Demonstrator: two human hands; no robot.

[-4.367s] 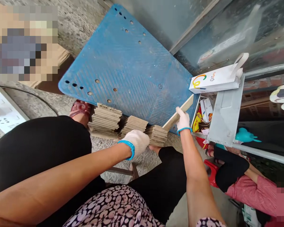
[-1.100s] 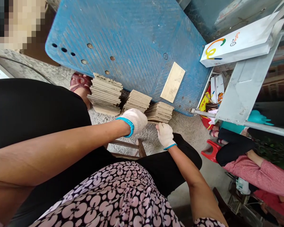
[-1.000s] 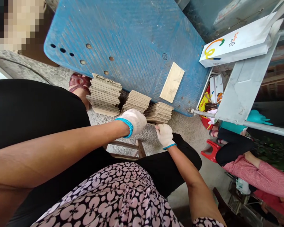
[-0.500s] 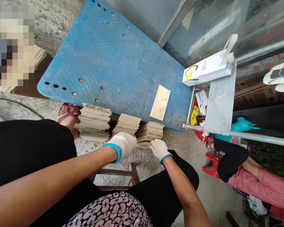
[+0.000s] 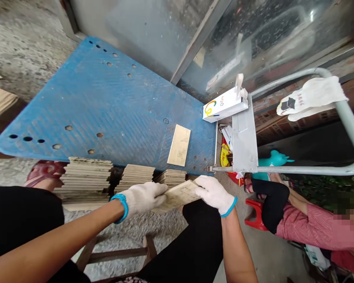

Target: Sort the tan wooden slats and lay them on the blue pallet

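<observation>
You hold one thin tan tile [image 5: 178, 195] between both gloved hands, lifted clear of the stacks and tilted, its patterned back face turned up toward you. Your left hand [image 5: 143, 197] closes on the tile's left end, fingers laid over the top face; your right hand [image 5: 214, 192] closes on the right end, thumb side toward the tile's upper corner. Both grips are firm on the tile, neither hand open. Just beyond the tile sit three stacks of like tiles on the ground against the near edge of a blue board: a low right stack [image 5: 171, 177] directly behind the held tile, a middle stack [image 5: 135, 176], and a taller left stack [image 5: 86, 177]. A single tile [image 5: 179, 145] lies flat on the blue board [image 5: 106, 110], well apart from the stacks. To the right, a white paper bag [image 5: 222, 107] rests on a grey metal cart [image 5: 244, 137], and a white glove [image 5: 311, 97] hangs over the cart's tube handle. A red sandal [image 5: 43, 171] shows at the far left, beside the tall stack. Another person in a pink sleeve [image 5: 306, 236] sits at lower right, near a red stool [image 5: 253, 214].
</observation>
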